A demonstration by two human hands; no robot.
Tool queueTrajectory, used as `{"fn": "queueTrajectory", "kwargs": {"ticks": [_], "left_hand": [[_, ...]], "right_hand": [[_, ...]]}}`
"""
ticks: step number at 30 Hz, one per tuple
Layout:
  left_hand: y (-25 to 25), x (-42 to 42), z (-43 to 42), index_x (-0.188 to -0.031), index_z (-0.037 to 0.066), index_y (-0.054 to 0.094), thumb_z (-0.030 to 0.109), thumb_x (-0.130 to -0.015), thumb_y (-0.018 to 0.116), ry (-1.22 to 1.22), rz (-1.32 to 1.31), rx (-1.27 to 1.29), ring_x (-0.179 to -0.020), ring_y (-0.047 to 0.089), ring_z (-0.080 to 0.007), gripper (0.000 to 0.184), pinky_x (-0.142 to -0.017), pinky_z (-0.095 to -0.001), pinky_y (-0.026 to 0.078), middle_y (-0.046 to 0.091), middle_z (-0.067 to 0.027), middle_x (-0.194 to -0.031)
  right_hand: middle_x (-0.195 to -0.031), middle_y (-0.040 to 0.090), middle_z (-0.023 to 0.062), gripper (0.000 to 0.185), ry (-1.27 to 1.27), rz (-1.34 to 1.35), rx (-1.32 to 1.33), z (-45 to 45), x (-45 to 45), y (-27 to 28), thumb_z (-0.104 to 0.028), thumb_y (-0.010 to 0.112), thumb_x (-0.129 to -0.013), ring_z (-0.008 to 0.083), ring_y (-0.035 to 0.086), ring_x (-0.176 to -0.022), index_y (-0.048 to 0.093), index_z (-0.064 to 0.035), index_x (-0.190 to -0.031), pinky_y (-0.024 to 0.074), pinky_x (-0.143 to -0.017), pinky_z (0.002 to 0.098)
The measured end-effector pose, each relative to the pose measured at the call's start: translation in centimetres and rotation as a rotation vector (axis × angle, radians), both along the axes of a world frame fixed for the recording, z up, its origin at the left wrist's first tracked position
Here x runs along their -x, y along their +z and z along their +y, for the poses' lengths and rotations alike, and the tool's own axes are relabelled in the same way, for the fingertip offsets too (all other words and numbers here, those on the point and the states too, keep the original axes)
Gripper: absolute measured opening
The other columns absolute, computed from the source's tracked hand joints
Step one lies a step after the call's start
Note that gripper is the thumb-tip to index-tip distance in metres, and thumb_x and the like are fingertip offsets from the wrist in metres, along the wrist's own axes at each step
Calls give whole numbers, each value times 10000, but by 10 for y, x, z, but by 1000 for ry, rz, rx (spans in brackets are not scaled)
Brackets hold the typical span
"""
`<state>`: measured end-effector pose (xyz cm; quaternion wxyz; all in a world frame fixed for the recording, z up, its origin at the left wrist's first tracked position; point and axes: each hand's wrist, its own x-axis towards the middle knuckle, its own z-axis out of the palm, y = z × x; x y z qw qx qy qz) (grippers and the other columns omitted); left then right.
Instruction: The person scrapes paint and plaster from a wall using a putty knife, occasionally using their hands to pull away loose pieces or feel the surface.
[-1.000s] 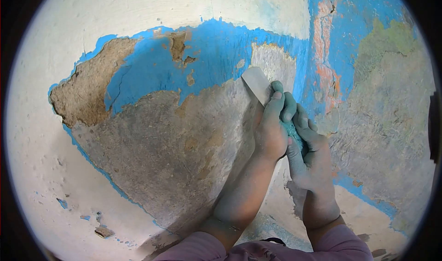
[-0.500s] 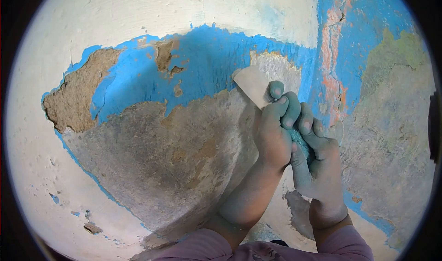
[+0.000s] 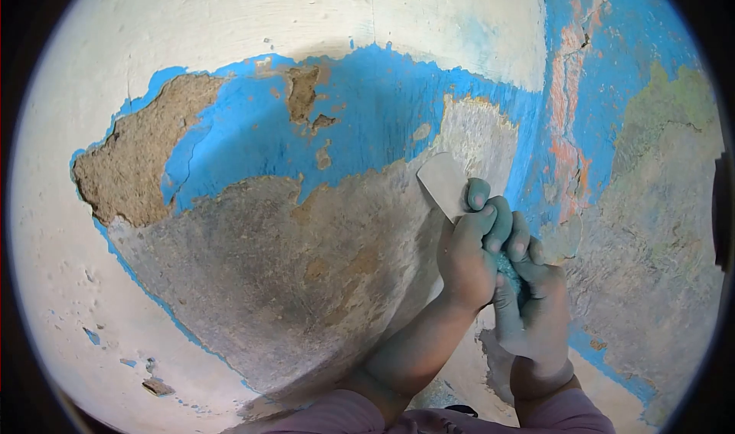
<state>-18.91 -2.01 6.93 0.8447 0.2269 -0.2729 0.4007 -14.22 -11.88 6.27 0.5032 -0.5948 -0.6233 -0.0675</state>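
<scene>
A flat scraper blade [image 3: 444,185] sticks out from the fist of my left hand [image 3: 473,254], its edge against the wall at the border between blue paint [image 3: 367,112] and bare grey plaster [image 3: 253,258]. My right hand [image 3: 532,304] is closed just right of and below my left. Between the two hands shows a teal, dusty, rough-surfaced piece [image 3: 507,275], around which the right fingers are wrapped; it seems to be the tool's handle end. Both hands are coated with teal dust.
A deep brown broken patch [image 3: 145,151] is at the left of the blue paint. Cream wall [image 3: 268,13] lies above. On the right, a cracked orange strip [image 3: 566,112] runs down the adjoining blue surface. Chips [image 3: 158,386] show at the lower left.
The scraper rose slightly to the left over the blue paint, then came down and right with both hands. The view has also shifted a little.
</scene>
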Motion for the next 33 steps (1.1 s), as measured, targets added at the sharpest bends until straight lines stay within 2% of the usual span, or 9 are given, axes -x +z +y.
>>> {"fn": "queueTrajectory", "kwargs": {"ticks": [1, 3, 10, 12, 13, 15, 26, 29, 33], "left_hand": [[5, 0, -4, -901, 163, 327, 71, -843, 383, 17, 1, -7, -530, 395, -189, 122, -535, -410, 470, 316, -22, -619], [8, 0, -7, -899, 163, 325, 65, -841, 377, 32, 6, 0, -528, 395, -190, 125, -535, -415, 470, 316, -23, -618], [3, 18, -6, -909, 147, 328, 64, -839, 363, 136, 165, -72, -502, 417, -188, 114, -503, -362, 445, 318, -21, -589], [5, 24, -2, -907, 140, 334, 70, -837, 362, 115, 199, -110, -497, 412, -180, 103, -506, -334, 422, 318, -20, -585], [4, 25, 1, -907, 140, 334, 70, -837, 362, 117, 203, -104, -497, 412, -180, 103, -506, -334, 422, 318, -20, -585], [3, 23, 9, -903, 137, 336, 80, -835, 363, 82, 199, -147, -508, 412, -176, 92, -515, -315, 403, 316, -19, -584], [37, 32, 6, -918, 166, 355, 111, -845, 388, -66, 173, -101, -523, 412, -156, 97, -493, -354, 437, 318, -12, -606], [35, 32, 7, -919, 165, 361, 109, -844, 376, 7, 197, -168, -530, 407, -168, 95, -511, -345, 433, 318, -11, -623], [10, 32, 10, -899, 207, 368, 126, -821, 412, -63, 258, -140, -528, 402, -126, 120, -527, -372, 469, 308, 36, -594]], "right_hand": [[-1006, 562, 220, 309, -5, -2, 1, 1, -1, 3, -56, 522, -781, 264, 540, -958, 577, 124, -1026, 389, -901, 336], [-549, 526, 136, 135, -16, -97, -202, 1, -2, 8, -62, 575, -789, 269, 581, -470, 639, 26, -870, 434, -472, 285], [-675, 570, 179, 234, -43, -214, -290, 5, 9, -13, -71, 586, -799, 276, 627, -555, 620, 29, -1007, 476, -515, 309], [-1186, 520, 335, 385, 23, 34, -132, 3, 18, -16, -105, 529, -823, 353, 528, -1164, 536, 145, -1115, 391, -957, 358], [-1186, 520, 335, 385, 26, 38, -126, 5, 21, -17, -105, 529, -823, 353, 528, -1164, 536, 145, -1115, 391, -957, 358], [-696, 589, 197, 293, -101, -136, -263, 12, 24, -14, -76, 596, -799, 302, 631, -558, 609, 31, -1070, 488, -523, 321], [-608, 562, 184, 332, -257, -252, -299, 14, 39, 12, -81, 591, -801, 369, 601, -530, 578, 56, -1103, 467, -485, 377], [-715, 579, 237, 334, -145, -233, -296, 11, 36, 12, -74, 578, -809, 377, 597, -534, 559, 76, -1107, 470, -486, 375], [-759, 576, 256, 342, -228, -190, -204, 7, 45, -8, -61, 567, -811, 377, 606, -553, 544, 80, -1122, 473, -493, 378]]}}
